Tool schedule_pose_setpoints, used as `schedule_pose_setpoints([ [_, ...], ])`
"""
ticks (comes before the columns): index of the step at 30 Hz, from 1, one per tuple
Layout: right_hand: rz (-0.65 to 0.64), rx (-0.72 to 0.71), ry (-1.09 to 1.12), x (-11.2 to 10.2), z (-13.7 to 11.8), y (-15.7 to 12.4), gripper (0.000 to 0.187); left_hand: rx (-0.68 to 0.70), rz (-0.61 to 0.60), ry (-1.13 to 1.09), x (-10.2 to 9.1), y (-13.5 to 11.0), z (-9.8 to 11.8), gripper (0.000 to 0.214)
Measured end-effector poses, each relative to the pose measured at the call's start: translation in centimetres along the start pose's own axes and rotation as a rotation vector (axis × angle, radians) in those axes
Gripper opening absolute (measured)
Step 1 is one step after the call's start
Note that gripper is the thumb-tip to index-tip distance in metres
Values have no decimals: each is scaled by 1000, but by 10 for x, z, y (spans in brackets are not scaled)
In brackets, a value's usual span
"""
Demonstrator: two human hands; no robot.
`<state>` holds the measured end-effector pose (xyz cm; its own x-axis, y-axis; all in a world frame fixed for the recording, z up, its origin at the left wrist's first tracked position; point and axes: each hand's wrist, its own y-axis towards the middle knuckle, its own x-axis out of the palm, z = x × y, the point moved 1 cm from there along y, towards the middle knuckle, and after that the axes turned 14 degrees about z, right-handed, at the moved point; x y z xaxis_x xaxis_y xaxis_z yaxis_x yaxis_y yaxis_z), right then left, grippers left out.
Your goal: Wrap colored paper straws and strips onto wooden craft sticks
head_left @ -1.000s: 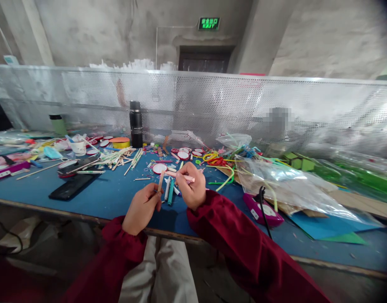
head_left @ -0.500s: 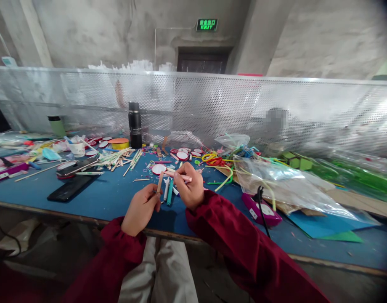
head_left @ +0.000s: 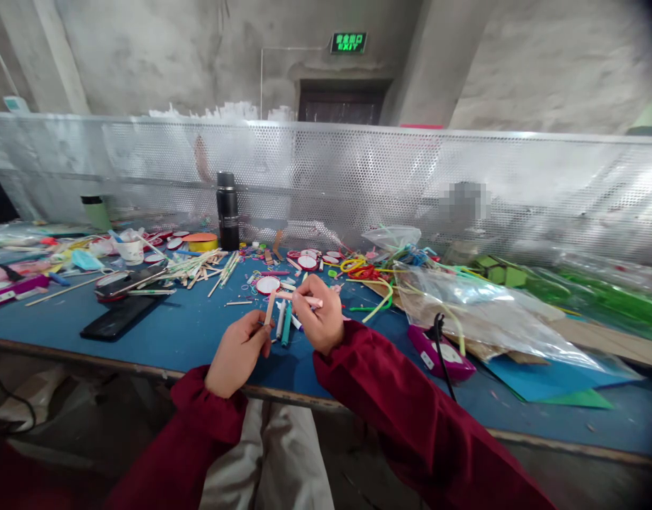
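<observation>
My left hand [head_left: 239,350] pinches a flat wooden craft stick [head_left: 271,309] between thumb and fingers, and the stick points up and away from me. In the closed fingers of my right hand [head_left: 320,312] is a slim, pale pink marker [head_left: 311,302]. Its far end reaches left to the upper part of the stick; whether the two touch I cannot tell. Just beyond the stick lies a round, white-faced disc with a red rim [head_left: 268,285]. Between my hands, a teal marker [head_left: 287,324] and a white marker [head_left: 280,320] rest on the blue table [head_left: 193,347].
A black bottle [head_left: 227,212] stands at the back by a perforated metal screen [head_left: 336,184]. Loose sticks [head_left: 201,268] and a black phone [head_left: 121,316] lie left. Clear plastic bags [head_left: 464,304] and a purple box with a cable [head_left: 437,358] are at right.
</observation>
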<state>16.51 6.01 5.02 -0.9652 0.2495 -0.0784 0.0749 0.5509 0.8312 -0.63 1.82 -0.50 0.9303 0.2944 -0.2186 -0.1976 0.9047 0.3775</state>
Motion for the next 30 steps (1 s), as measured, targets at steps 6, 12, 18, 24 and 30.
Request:
schedule_pose_setpoints([
  [6,31,-11,-10,0,0,1,19,6,-2,6,0,1,-1,19],
  [12,18,-17,-1,1,2,0,19,3,-2,-6,1,1,-1,19],
  [18,22,-15,-5,0,2,0,17,8,-5,0,0,0,-2,19],
  [24,29,-11,-10,0,1,1,18,13,-10,3,0,0,-2,16],
  [30,13,-15,7,1,1,1,18,19,-13,5,0,0,-1,16],
])
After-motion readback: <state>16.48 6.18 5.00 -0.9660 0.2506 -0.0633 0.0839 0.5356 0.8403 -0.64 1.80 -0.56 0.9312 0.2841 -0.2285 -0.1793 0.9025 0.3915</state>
